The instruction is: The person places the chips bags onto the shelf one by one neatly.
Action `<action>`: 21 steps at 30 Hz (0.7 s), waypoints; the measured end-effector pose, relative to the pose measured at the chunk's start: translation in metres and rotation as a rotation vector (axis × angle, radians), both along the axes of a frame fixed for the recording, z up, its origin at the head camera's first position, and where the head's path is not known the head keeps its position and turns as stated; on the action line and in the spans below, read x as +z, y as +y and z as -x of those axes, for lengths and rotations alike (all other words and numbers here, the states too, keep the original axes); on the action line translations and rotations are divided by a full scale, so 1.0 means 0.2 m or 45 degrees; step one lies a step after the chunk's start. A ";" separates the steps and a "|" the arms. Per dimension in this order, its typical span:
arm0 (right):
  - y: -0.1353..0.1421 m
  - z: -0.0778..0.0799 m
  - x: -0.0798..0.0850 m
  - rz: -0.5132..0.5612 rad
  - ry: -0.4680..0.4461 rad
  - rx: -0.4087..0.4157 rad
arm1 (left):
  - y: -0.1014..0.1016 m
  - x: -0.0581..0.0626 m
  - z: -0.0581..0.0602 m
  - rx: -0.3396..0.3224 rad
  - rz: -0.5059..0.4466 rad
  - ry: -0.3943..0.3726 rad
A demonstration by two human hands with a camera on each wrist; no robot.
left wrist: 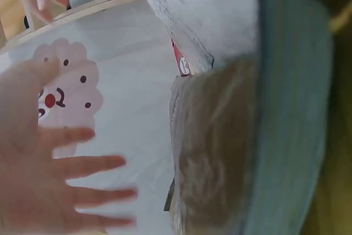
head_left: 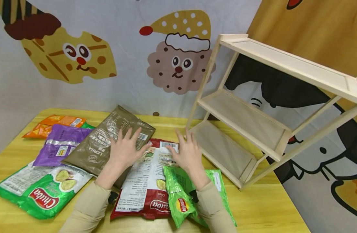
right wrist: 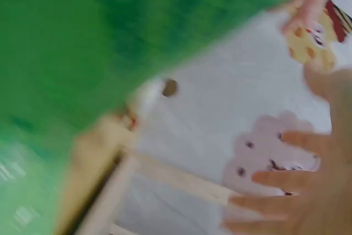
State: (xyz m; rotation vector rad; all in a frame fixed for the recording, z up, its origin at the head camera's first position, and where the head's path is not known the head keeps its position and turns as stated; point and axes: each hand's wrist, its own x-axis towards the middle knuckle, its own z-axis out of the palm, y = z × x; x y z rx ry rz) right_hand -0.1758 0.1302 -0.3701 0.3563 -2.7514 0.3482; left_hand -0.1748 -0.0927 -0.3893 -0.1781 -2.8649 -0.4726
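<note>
Both hands hover with spread fingers over snack bags on the table. My left hand (head_left: 124, 150) is above the brown LERNA bag (head_left: 108, 139); in the left wrist view a gap separates its fingers from the brown bag (left wrist: 212, 147). My right hand (head_left: 188, 153) is over the upper edges of the red and white Chuba chips bag (head_left: 143, 184) and the green Lay's bag (head_left: 179, 184), holding nothing. In the right wrist view, the green bag (right wrist: 110, 42) fills the upper left, and the fingers stretch out apart from it.
A three-tier wooden shelf (head_left: 245, 121) stands at the right back. To the left lie a purple bag (head_left: 62, 142), an orange bag (head_left: 50, 124) and a green and white Chuba bag (head_left: 44, 191). Behind the table (head_left: 263, 207) hangs a cartoon-printed cloth (head_left: 132, 94).
</note>
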 end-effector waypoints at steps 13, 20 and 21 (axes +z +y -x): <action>0.44 -0.13 0.63 0.349 1.278 -0.177 | -0.10 0.03 0.01 0.017 -0.105 0.342; 0.64 -0.19 0.76 0.468 1.605 -0.490 | -0.18 0.05 0.00 0.100 -0.071 0.232; 0.67 -0.19 0.77 0.472 1.598 -0.518 | -0.20 0.06 0.00 0.121 -0.067 0.203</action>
